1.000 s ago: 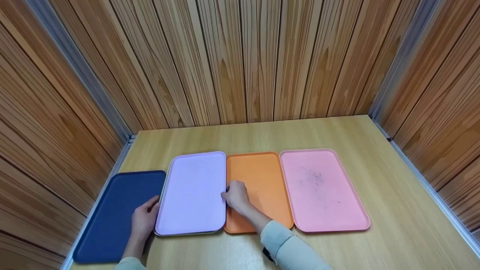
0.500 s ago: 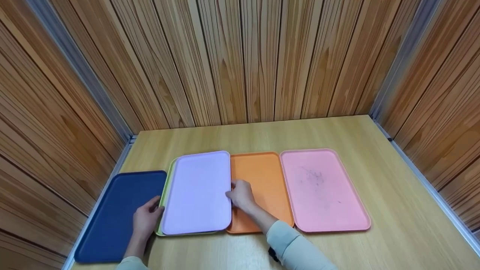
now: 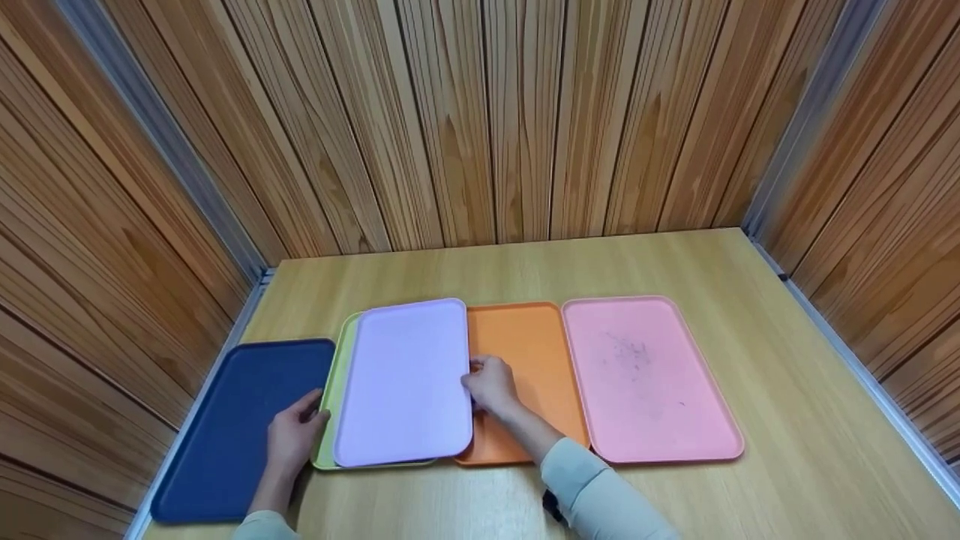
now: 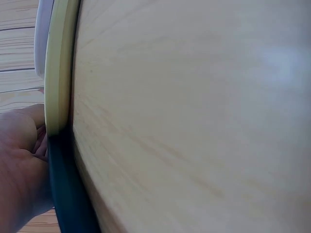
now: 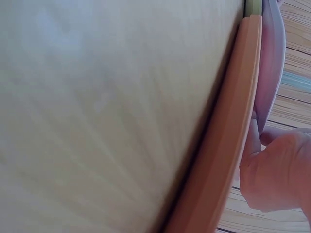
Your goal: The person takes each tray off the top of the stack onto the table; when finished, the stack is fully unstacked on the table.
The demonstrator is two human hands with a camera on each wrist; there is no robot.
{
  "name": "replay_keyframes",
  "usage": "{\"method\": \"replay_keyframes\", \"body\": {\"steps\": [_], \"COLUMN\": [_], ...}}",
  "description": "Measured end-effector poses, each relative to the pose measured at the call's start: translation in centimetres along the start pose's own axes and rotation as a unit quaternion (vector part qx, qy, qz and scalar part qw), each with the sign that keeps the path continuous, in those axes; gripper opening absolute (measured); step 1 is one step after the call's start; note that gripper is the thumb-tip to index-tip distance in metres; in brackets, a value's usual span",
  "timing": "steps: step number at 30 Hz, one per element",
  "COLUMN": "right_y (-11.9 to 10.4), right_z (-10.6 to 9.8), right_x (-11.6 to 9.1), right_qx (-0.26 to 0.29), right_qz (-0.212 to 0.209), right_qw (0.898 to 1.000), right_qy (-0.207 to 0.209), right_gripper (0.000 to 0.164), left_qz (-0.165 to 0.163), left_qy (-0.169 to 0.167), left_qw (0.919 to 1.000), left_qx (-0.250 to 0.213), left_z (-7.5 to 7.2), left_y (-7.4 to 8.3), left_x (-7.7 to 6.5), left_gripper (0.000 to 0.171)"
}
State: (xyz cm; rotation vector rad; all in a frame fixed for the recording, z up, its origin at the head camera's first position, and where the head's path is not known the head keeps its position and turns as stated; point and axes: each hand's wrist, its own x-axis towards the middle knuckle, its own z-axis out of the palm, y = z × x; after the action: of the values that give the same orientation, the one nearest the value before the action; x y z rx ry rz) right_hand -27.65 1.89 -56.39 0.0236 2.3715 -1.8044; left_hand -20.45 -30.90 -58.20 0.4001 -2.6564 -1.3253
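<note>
A purple tray (image 3: pixel 405 382) lies over most of a yellow-green tray (image 3: pixel 345 360), whose left strip shows. The purple tray's right edge overlaps an orange tray (image 3: pixel 529 345). My right hand (image 3: pixel 491 384) pinches that edge, thumb on top and fingers beneath; the right wrist view shows the purple rim raised above the orange rim (image 5: pixel 218 141). Over a navy tray (image 3: pixel 225 435), my left hand (image 3: pixel 292 435) holds the yellow-green tray's left edge, its thumb at the rim. In the left wrist view, the yellow-green rim (image 4: pixel 57 73) hides part of those fingers.
A pink tray (image 3: pixel 652 390) with dark scuffs lies right of the orange one. All the trays form a row on a wooden table (image 3: pixel 780 420). Wood-panelled walls (image 3: pixel 517 120) enclose the table at the back and both sides.
My right hand has drawn the purple tray to the right, partly over the orange tray, uncovering a strip of the yellow-green tray. My left hand has stayed nearly in place.
</note>
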Motion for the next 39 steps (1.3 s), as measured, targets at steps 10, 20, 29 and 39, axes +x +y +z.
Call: {"method": "replay_keyframes", "body": {"steps": [10,20,29,39], "right_y": [0.3,-0.5,-0.8,-1.0], "right_z": [-0.2,-0.2,-1.0,-2.8], "right_x": [0.7,1.1,1.4,1.8], "right_qx": [-0.032,-0.006,0.037,0.005], "right_qz": [-0.035,-0.019,0.016,0.033], "right_qw": [0.999,1.000,0.999,0.999], "right_qy": [0.013,0.007,-0.019,-0.002], "right_gripper": [0.038,0.039,0.040,0.038], "left_qz": [0.000,-0.008,-0.009,0.011], "left_qy": [-0.006,-0.015,-0.017,0.000], "left_qw": [1.0000,0.9998,0.9998,0.9999], "left_qx": [0.007,0.006,0.002,0.000], "left_z": [-0.1,-0.2,-0.2,-0.1], "left_y": [0.0,0.1,0.3,0.0], "left_x": [-0.1,-0.2,-0.2,-0.4], "left_gripper": [0.046,0.047,0.047,0.045]}}
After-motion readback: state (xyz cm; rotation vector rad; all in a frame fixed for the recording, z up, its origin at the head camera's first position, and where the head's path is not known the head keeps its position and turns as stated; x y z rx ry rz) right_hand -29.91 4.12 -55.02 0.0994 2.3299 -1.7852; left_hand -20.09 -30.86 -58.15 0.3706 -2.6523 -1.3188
